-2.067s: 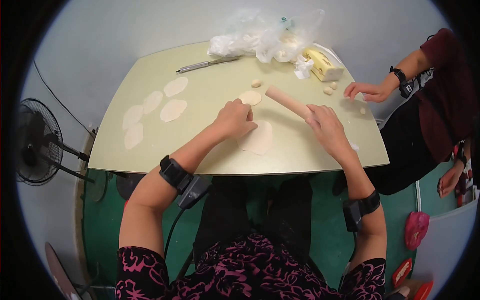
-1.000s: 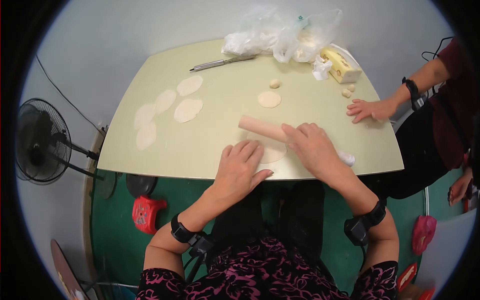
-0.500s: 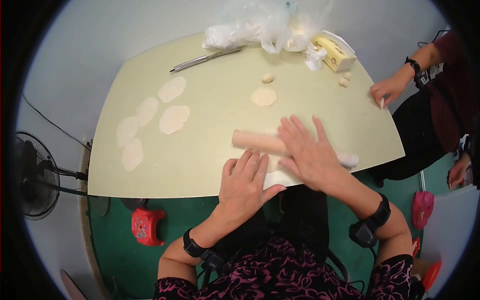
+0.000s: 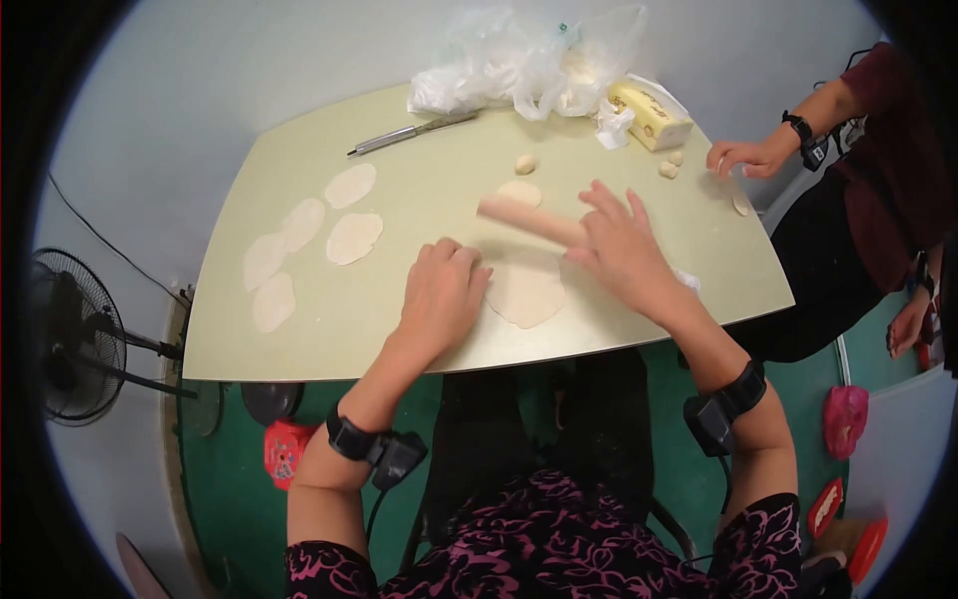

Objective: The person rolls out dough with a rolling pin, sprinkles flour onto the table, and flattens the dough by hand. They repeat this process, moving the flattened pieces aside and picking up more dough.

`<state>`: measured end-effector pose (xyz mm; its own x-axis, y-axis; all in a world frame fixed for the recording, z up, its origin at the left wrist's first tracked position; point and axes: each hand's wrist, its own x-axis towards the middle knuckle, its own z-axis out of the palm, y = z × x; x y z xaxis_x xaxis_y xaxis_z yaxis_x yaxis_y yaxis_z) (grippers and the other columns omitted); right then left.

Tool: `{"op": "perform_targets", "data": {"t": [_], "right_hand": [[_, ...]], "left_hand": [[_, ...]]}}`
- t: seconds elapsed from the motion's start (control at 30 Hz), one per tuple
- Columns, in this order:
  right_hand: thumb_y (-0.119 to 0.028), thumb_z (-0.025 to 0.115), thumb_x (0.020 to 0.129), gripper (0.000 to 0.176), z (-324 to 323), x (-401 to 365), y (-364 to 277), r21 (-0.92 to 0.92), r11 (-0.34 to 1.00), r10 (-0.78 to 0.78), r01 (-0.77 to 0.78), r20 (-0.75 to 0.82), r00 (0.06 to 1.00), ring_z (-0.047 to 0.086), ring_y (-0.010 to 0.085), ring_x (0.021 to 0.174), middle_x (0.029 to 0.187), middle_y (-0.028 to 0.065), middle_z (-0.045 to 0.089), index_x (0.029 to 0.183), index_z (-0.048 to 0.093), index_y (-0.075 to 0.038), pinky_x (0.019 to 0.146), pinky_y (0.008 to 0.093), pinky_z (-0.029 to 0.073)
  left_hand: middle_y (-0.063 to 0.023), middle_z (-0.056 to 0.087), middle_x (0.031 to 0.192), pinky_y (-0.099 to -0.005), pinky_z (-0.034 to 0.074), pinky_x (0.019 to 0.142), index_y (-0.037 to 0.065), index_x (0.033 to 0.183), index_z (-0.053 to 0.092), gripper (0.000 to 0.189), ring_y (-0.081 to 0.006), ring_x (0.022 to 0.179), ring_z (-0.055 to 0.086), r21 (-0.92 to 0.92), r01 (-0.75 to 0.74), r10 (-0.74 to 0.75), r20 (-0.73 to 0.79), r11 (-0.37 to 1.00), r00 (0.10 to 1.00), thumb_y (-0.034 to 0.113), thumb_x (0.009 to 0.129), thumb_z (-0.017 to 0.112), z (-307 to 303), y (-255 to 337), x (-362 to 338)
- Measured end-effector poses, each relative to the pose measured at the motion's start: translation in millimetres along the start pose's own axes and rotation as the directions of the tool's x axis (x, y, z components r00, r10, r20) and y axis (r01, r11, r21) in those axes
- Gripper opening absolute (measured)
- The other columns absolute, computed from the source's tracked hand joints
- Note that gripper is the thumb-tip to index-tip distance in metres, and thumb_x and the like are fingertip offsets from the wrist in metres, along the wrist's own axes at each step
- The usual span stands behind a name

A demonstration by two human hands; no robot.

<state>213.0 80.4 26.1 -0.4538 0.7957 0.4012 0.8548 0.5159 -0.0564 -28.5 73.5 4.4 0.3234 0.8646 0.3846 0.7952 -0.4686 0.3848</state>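
Observation:
A wooden rolling pin [image 4: 529, 219] slants across the table under my right hand [image 4: 627, 248], whose thumb and palm are around it with the other fingers raised. Just nearer to me lies a flattened dough round [image 4: 527, 292]. At its left edge my left hand [image 4: 444, 292] has its fingers curled together on the dough; the fingertips are partly hidden. Behind the pin, another dough round [image 4: 518, 193] is partly covered, with a small dough ball [image 4: 525, 165] beyond it. Several flat dough rounds [image 4: 354, 239] lie on the left.
The pale table [image 4: 399, 339] also bears a metal-handled tool [image 4: 409, 134], plastic bags [image 4: 539, 75], a yellow tissue pack [image 4: 651, 112] and small dough pieces [image 4: 671, 166]. At the right edge is another person's hand [image 4: 748, 158] near a small dough disc [image 4: 740, 204]. A fan [image 4: 80, 334] stands left.
The rolling pin and my right hand have moved away from me, uncovering the near dough round. My left hand has shifted left. The other person's hand has let go of the small disc.

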Motion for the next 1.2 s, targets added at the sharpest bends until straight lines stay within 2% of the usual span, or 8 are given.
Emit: {"op": "perform_targets", "data": {"t": [0.1, 0.53, 0.73, 0.83, 0.93, 1.03, 1.13, 1.2], "right_hand": [[-0.023, 0.063, 0.083, 0.033, -18.3, 0.8, 13.8, 0.180, 0.977, 0.118, -0.114, -0.012, 0.993, 0.035, 0.0345, 0.128, 0.129, 0.0209, 0.044, 0.098, 0.051, 0.004, 0.106, 0.0512, 0.025], [-0.020, 0.068, 0.079, 0.034, -19.0, -34.4, 34.1, 0.174, 0.981, 0.105, -0.087, -0.097, 0.990, 0.042, 0.0328, 0.122, 0.126, 0.0176, 0.045, 0.098, 0.050, 0.001, 0.105, 0.0497, 0.028], [-0.020, 0.069, 0.078, 0.034, -12.7, -39.0, 34.2, 0.132, 0.990, 0.064, -0.048, -0.115, 0.991, 0.044, 0.0316, 0.119, 0.126, 0.0171, 0.045, 0.098, 0.050, 0.001, 0.105, 0.0492, 0.028], [-0.019, 0.070, 0.077, 0.035, -9.1, -35.8, 30.5, 0.123, 0.992, 0.048, -0.036, -0.102, 0.994, 0.045, 0.0313, 0.117, 0.125, 0.0169, 0.046, 0.097, 0.050, 0.001, 0.104, 0.0493, 0.029], [-0.018, 0.070, 0.076, 0.034, -4.2, -31.8, 25.2, 0.121, 0.992, 0.039, -0.029, -0.076, 0.996, 0.046, 0.0312, 0.116, 0.123, 0.0167, 0.047, 0.096, 0.051, 0.001, 0.104, 0.0495, 0.029], [-0.018, 0.070, 0.076, 0.033, 1.7, -25.4, 25.0, 0.104, 0.995, 0.018, -0.010, -0.081, 0.997, 0.047, 0.0313, 0.115, 0.123, 0.0167, 0.048, 0.096, 0.051, 0.001, 0.103, 0.0496, 0.030], [-0.017, 0.070, 0.075, 0.033, 2.5, -26.8, 20.3, 0.111, 0.994, 0.022, -0.014, -0.073, 0.997, 0.047, 0.0316, 0.114, 0.122, 0.0167, 0.048, 0.096, 0.051, 0.001, 0.103, 0.0496, 0.030], [-0.017, 0.070, 0.075, 0.034, -1.5, -27.1, 16.3, 0.128, 0.992, 0.019, -0.011, -0.054, 0.998, 0.047, 0.0320, 0.114, 0.123, 0.0168, 0.048, 0.098, 0.051, 0.001, 0.103, 0.0498, 0.031]], "left_hand": [[-0.0164, 0.057, 0.090, -0.0392, 0.043, 0.079, 0.000, 0.088, 0.060, 0.017, -0.0342, 0.086, 0.052, 0.027, 0.027, -0.028, 0.041, 0.999, 0.999, 0.014, 0.079, 0.064, 7.3, 8.5, 17.0], [-0.0129, 0.060, 0.073, -0.0370, 0.046, 0.064, 0.002, 0.079, 0.060, 0.018, -0.0281, 0.069, 0.059, -0.045, 0.270, -0.252, 0.238, 0.962, 0.938, 0.017, 0.076, 0.067, 3.0, 26.1, 24.3], [-0.0100, 0.058, 0.070, -0.0355, 0.046, 0.062, 0.001, 0.076, 0.055, 0.018, -0.0252, 0.065, 0.057, 0.148, 0.131, -0.131, -0.007, 0.980, 0.991, 0.014, 0.075, 0.067, 5.8, 27.5, 4.1], [-0.0094, 0.057, 0.071, -0.0336, 0.046, 0.060, 0.002, 0.077, 0.051, 0.019, -0.0242, 0.064, 0.056, -0.067, 0.315, -0.318, -0.052, 0.947, 0.947, 0.009, 0.073, 0.068, 2.1, 31.2, -14.2], [-0.0102, 0.057, 0.072, -0.0316, 0.045, 0.055, 0.002, 0.081, 0.050, 0.021, -0.0241, 0.062, 0.055, -0.405, 0.318, -0.383, -0.088, 0.857, 0.919, 0.006, 0.072, 0.069, 7.2, 29.9, -25.5], [-0.0113, 0.059, 0.081, -0.0345, 0.045, 0.065, 0.002, 0.086, 0.054, 0.022, -0.0247, 0.073, 0.056, -0.324, 0.309, -0.352, -0.081, 0.894, 0.933, 0.008, 0.072, 0.070, 4.9, 35.5, -27.5], [-0.0127, 0.057, 0.099, -0.0398, 0.040, 0.080, 0.003, 0.094, 0.058, 0.028, -0.0266, 0.088, 0.054, 0.141, -0.036, 0.082, -0.342, 0.989, 0.936, 0.013, 0.072, 0.072, 3.0, 36.5, -37.0], [-0.0134, 0.054, 0.108, -0.0423, 0.035, 0.085, 0.004, 0.102, 0.059, 0.037, -0.0286, 0.097, 0.050, 0.187, -0.121, 0.158, -0.200, 0.975, 0.967, 0.018, 0.071, 0.073, 0.8, 38.5, -53.3]]}}
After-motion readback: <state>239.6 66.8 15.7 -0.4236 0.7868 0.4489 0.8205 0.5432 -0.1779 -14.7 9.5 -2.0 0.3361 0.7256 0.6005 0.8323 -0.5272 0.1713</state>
